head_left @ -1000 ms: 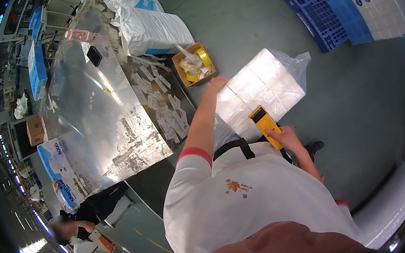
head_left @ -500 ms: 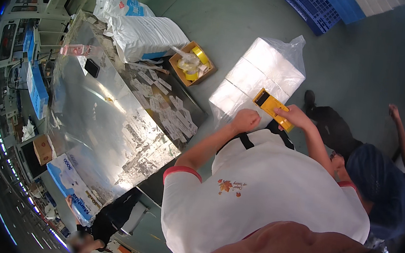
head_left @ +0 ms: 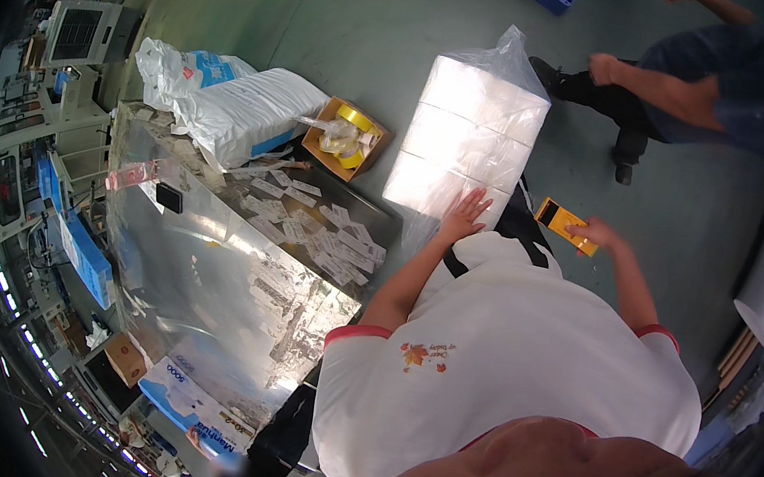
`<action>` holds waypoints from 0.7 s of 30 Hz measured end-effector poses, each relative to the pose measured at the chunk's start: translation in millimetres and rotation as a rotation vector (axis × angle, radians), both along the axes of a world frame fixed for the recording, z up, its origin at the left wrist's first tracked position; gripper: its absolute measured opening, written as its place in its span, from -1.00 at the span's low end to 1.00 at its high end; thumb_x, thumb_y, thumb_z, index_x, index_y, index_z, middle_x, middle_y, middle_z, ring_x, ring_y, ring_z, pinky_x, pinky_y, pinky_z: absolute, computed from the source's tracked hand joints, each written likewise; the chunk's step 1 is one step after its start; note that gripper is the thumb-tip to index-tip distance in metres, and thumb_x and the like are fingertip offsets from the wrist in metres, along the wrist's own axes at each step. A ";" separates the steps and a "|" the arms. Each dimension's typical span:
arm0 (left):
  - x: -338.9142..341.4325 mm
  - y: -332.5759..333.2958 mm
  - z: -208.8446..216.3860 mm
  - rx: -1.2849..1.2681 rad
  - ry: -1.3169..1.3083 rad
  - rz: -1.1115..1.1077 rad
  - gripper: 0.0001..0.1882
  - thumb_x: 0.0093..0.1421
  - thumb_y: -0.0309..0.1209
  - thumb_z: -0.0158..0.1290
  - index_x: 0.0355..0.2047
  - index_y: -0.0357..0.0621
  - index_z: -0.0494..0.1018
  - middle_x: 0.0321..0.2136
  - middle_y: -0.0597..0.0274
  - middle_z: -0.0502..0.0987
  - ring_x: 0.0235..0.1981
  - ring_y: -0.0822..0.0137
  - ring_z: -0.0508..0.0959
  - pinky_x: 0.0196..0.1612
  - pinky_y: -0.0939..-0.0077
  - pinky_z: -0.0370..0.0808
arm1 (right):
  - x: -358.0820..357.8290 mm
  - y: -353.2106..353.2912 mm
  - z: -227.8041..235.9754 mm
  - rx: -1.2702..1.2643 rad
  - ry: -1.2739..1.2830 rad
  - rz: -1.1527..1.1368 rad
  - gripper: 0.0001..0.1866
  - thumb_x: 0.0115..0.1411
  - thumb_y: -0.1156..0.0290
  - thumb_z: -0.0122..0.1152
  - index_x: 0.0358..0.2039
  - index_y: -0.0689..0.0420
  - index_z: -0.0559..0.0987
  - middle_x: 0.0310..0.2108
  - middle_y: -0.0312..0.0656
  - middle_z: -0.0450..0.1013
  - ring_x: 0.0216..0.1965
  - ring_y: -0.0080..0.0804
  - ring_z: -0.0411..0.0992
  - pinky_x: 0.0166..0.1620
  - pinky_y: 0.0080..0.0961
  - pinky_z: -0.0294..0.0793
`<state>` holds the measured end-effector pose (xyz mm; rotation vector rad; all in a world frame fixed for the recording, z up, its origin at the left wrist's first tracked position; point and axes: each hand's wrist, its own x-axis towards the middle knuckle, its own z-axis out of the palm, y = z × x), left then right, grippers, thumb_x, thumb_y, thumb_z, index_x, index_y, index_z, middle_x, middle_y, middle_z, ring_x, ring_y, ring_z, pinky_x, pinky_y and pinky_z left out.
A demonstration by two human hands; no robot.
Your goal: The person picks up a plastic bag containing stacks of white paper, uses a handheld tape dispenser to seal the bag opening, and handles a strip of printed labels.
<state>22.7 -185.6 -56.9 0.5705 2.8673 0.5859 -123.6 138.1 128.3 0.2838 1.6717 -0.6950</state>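
A bundle of white packs (head_left: 473, 122) in a clear plastic bag stands in front of me, with loose film gathered at its far corner. My left hand (head_left: 466, 216) lies flat on the near end of the bundle, fingers spread, holding nothing. Out to the right, apart from the bundle, my right hand (head_left: 597, 234) grips a flat yellow rectangular tool (head_left: 558, 219) with a dark band at its far end. Its exact kind cannot be made out.
To the left stands a worn metal-topped table (head_left: 202, 266) with paper labels (head_left: 326, 237), a phone (head_left: 168, 197) and a white sack (head_left: 247, 108). Beside it, a carton (head_left: 345, 171) holds yellow tape rolls. A co-worker (head_left: 724, 88) is at the far right; another person is at lower left.
My left hand has gone from a fist to lying flat on the bundle. The right hand has carried the yellow tool off the bundle to the right. The co-worker at right has moved farther forward.
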 end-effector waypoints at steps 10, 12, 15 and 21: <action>-14.1 -1.4 36.4 -0.077 -0.070 -0.040 -0.23 0.02 0.03 0.00 0.21 0.08 0.06 0.24 0.15 -0.02 0.27 0.20 -0.04 0.22 0.09 -0.05 | 25.3 -90.1 -152.8 0.434 0.451 0.551 -0.39 -0.08 -0.15 0.12 -0.29 0.19 0.57 -0.30 -0.09 0.51 -0.27 -0.25 0.50 -0.22 -0.35 0.46; -22.0 -10.3 48.0 0.269 -0.607 0.035 -0.29 0.02 -0.03 0.04 0.16 0.03 0.13 0.20 0.11 0.07 0.23 0.13 0.03 0.20 0.17 0.04 | 24.0 -77.0 -165.5 0.475 0.466 0.473 -0.37 -0.09 -0.19 0.10 -0.31 0.19 0.58 -0.30 -0.08 0.51 -0.27 -0.21 0.49 -0.22 -0.33 0.45; -20.5 -41.1 115.4 0.403 -0.582 0.428 -0.39 0.02 -0.11 0.10 0.05 -0.09 0.26 0.07 0.01 0.24 0.13 0.03 0.18 0.15 0.26 0.15 | 14.8 -51.0 -135.2 0.477 0.430 0.220 -0.37 -0.09 -0.21 0.09 -0.37 0.19 0.59 -0.40 -0.08 0.52 -0.37 -0.16 0.50 -0.30 -0.30 0.46; 94.1 -77.9 9.9 0.132 -0.075 1.306 -0.55 0.03 -0.13 0.14 -0.27 -0.30 0.41 -0.25 0.08 0.47 -0.17 0.18 0.43 -0.14 0.36 0.37 | -26.8 -85.2 -2.1 0.295 0.719 0.369 -0.37 -0.04 -0.22 0.04 -0.47 0.22 0.56 -0.54 -0.03 0.49 -0.45 -0.13 0.49 -0.36 -0.31 0.46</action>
